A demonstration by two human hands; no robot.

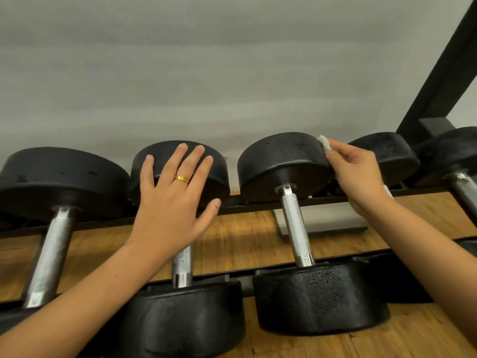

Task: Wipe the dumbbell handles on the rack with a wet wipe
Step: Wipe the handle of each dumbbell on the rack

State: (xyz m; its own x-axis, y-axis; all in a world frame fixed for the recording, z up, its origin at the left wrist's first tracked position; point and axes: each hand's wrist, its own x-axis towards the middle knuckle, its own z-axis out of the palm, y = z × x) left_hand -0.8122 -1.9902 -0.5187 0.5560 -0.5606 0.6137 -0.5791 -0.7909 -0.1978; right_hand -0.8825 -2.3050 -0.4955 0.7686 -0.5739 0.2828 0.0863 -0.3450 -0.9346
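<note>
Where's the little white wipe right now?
In the head view, right of centre: the wet wipe is pinched in the right hand, against the far weight's upper-right edge on the third dumbbell from the left.

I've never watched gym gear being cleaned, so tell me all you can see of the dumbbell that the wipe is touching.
The dumbbell has two round black heads with a pebbled surface and a bright metal handle, knurled in the middle. It lies across the rack, one head far, one near. The right hand pinches a white wipe against the far head's edge.
</note>
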